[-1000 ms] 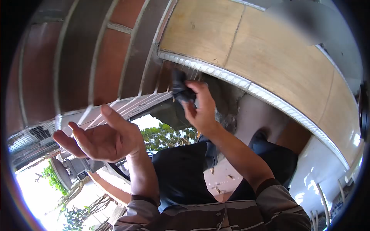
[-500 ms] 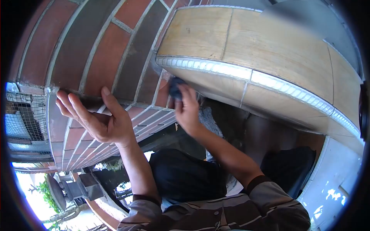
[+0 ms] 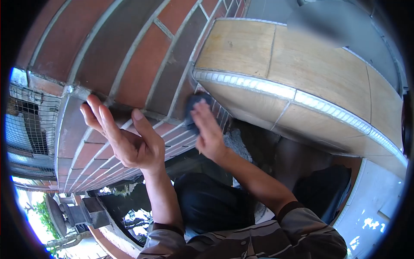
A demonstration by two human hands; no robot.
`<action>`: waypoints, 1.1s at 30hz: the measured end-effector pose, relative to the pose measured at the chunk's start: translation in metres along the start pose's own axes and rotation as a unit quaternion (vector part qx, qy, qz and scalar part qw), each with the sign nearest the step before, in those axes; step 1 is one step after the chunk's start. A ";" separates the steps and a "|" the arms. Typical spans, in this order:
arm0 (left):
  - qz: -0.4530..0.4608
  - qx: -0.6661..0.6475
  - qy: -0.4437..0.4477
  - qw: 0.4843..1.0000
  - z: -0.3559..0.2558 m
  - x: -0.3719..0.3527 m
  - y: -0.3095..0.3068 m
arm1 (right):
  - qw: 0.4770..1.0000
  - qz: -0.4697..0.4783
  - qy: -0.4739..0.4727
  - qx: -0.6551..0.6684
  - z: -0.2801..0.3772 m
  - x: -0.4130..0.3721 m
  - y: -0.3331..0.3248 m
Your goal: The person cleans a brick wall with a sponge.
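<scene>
My left hand (image 3: 129, 140) rests with fingers apart at the lower edge of the brick-tiled wall (image 3: 142, 69), palm turned up; its fingertips touch or nearly touch that edge. My right hand (image 3: 209, 136) presses a dark grey pad (image 3: 194, 105), perhaps a folded cloth or sponge, against the wall's corner edge. The pad sits just below the near end of the beige tiled ledge (image 3: 243, 43). Fingers cover part of the pad, so its full shape is hidden, and motion blurs it slightly.
A white ribbed trim (image 3: 254, 83) runs along the ledge's edge, close to my right hand. Wire mesh (image 3: 32, 125) covers an opening at the left. My dark-clothed knee (image 3: 211, 203) is below my hands. Green leaves (image 3: 41, 216) show at lower left.
The view has shifted, so the wall and ledge sit further right and lower. My right hand has turned flatter over the pad, which shows wider against the wall edge. My left hand keeps its place on the edge.
</scene>
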State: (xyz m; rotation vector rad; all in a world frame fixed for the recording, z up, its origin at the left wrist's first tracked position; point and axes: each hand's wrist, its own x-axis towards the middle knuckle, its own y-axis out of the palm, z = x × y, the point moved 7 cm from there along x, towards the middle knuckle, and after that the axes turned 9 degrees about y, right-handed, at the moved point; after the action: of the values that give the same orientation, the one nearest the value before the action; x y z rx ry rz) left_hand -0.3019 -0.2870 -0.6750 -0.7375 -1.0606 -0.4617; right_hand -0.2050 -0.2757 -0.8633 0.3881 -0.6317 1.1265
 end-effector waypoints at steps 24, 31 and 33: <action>0.011 -0.069 -0.081 0.994 0.004 -0.019 -0.008 | 0.996 0.008 -0.091 0.008 0.066 0.055 0.016; -0.014 -0.106 -0.107 0.988 0.004 -0.018 -0.008 | 0.995 -0.094 -0.037 0.018 0.068 0.186 -0.011; -0.009 -0.101 -0.109 0.989 0.003 -0.016 -0.008 | 0.991 -0.119 0.066 0.000 0.052 0.249 -0.023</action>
State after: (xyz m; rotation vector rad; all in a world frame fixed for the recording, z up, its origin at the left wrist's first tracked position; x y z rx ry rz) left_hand -0.3162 -0.2907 -0.6863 -0.9762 -1.2371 -0.5178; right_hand -0.1269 -0.1381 -0.6625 0.3745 -0.4555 0.9153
